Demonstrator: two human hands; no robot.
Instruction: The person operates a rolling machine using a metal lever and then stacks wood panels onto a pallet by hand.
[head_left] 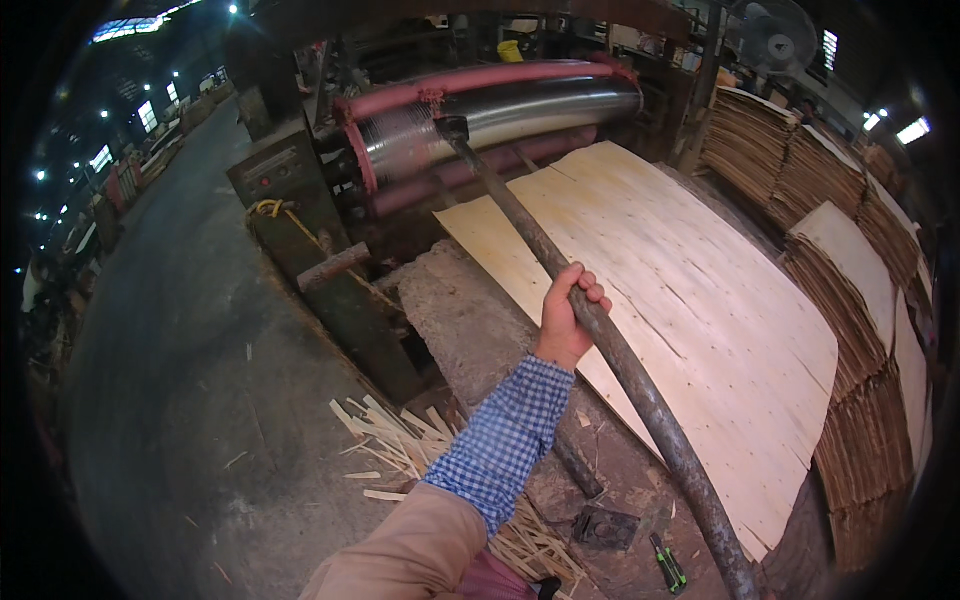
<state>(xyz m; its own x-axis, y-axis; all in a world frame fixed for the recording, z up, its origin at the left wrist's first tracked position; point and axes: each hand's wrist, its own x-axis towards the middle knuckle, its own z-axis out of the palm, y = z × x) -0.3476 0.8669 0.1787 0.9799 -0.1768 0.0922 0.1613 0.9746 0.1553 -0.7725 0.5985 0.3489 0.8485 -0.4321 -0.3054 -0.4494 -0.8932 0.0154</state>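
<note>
My left hand (568, 325) is closed around a long, rusty metal pole (640, 385), its sleeve a blue check cuff under a tan outer layer. The pole slants across the picture from the lower right up to a dark block-like end (452, 128) in front of the shiny roller (500, 118). Beneath and beside the pole lies a broad, pale wood veneer sheet (690, 270) with cracks and ragged edges. Its far edge is near the rollers. My right hand does not show.
Pink-coated rollers (480, 85) flank the shiny one. A machine post (285, 180) with buttons stands left. Tall veneer stacks (850, 290) line the right. Wood strips (400, 435) litter the floor below. A green-and-black cutter (667, 563) lies near a dark flat block (604, 527).
</note>
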